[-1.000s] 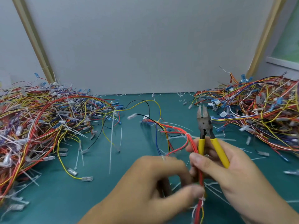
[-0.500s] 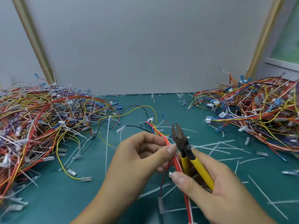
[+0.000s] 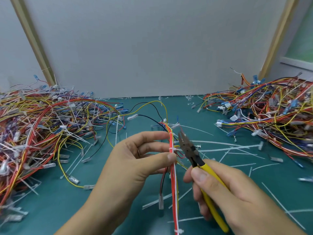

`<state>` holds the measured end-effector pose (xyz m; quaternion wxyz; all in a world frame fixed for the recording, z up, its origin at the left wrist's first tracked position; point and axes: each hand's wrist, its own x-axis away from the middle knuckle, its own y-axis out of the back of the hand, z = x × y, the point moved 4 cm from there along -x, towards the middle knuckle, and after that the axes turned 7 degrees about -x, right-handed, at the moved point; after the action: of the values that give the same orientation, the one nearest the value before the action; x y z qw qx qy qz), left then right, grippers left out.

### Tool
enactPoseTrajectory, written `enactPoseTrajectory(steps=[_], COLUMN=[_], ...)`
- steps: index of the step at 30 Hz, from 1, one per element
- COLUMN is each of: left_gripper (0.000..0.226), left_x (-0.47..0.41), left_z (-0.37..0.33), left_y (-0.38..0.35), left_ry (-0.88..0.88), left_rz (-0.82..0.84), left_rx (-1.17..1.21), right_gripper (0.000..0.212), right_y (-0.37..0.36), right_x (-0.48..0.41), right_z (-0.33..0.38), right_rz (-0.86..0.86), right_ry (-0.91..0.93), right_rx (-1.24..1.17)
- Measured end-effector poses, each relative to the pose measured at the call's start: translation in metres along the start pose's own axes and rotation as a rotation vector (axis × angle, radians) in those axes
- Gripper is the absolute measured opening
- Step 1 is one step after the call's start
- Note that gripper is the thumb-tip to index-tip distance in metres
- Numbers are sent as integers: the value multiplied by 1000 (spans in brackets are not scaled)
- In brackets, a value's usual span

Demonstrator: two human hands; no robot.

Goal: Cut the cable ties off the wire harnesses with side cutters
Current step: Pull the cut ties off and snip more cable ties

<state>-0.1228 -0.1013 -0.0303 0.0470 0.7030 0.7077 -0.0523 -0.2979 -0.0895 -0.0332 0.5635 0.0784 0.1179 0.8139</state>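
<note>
Wire piles (image 3: 50, 126) flanking strip of tie-littered mat (image 3: 254, 184)

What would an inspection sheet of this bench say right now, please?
Surface: green mat, littered with offcuts.
Job's things: wire harness held upright; white cable tie uncut on it; side cutters beside it, tip near the tie.
Clutter: cut tie strips scattered on the mat.
Grippers: left hand pinches the harness; right hand grips the cutters' yellow handles.
Cables: left harness pile; right harness pile.
Surroundings: grey wall, wooden battens.
</note>
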Motion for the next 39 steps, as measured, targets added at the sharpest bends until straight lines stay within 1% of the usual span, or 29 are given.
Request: enactPoseTrajectory(steps=[2, 5, 11, 15, 19, 29, 39], left_gripper=[49, 44, 50, 44, 47, 40, 39], left_x=[1, 4, 4, 2, 4, 6, 6], left_z=[-3, -6, -5, -5, -5, -5, -4], left_y=[0, -1, -1, 6, 3, -3, -5], left_ry=[-53, -120, -157, -184, -206, -263, -264], left_rz=[-44, -88, -135, -203, -184, -182, -169], left_rx=[-34, -55, -42, -5, -43, -122, -124], right_gripper=[69, 72, 71, 71, 72, 71, 72], right_y=[-2, -3, 2, 4, 4, 4, 3], right_x=[0, 1, 0, 0, 1, 0, -1], right_z=[2, 1, 0, 1, 1, -1, -4], right_rz=[28, 43, 81, 111, 100, 46, 53], right_ry=[-15, -43, -101, -136, -145, -133, -134], right_rx=[71, 128, 148, 158, 172, 150, 147])
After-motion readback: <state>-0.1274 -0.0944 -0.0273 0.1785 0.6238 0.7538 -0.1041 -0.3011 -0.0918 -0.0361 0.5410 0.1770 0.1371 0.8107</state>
